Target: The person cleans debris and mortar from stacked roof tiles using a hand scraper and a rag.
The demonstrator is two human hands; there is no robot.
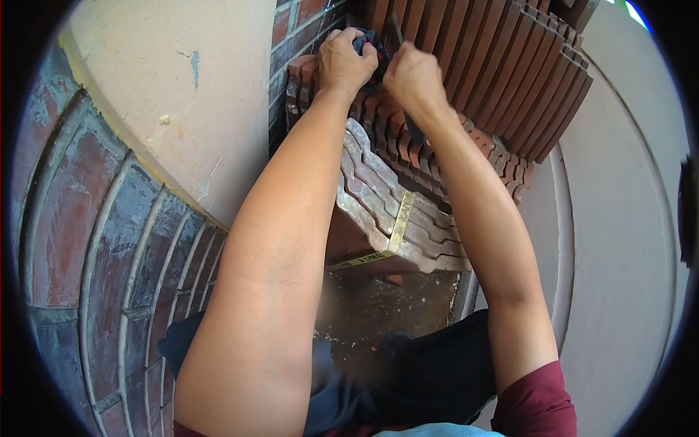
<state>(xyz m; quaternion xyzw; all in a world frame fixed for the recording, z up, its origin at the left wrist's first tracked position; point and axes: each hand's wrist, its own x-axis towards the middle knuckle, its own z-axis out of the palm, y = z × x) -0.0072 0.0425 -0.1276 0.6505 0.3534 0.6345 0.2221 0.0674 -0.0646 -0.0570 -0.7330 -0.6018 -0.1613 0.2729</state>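
Observation:
Both of my arms stretch forward to the far end of a tile stack. My left hand (345, 64) is closed around a dark bundle (373, 54) with a small spot of red, which looks like cloth. Just to the right, my right hand (419, 84) makes a fist around a dark flat-bladed tool (394, 33), whose blade rises above the fist beside the bundle. Beneath both hands lie red-brown wavy-edged roof tiles (393, 120), packed on edge. My right fingers hide the tool's grip.
Nearer to me, pale weathered tiles (371, 197) are bound with a yellow printed strap (399, 226). More brown tiles (495, 65) stand upright behind. A brick wall (138, 240) and beige panel (175, 87) flank the left; a pale wall (619, 189) rises on the right.

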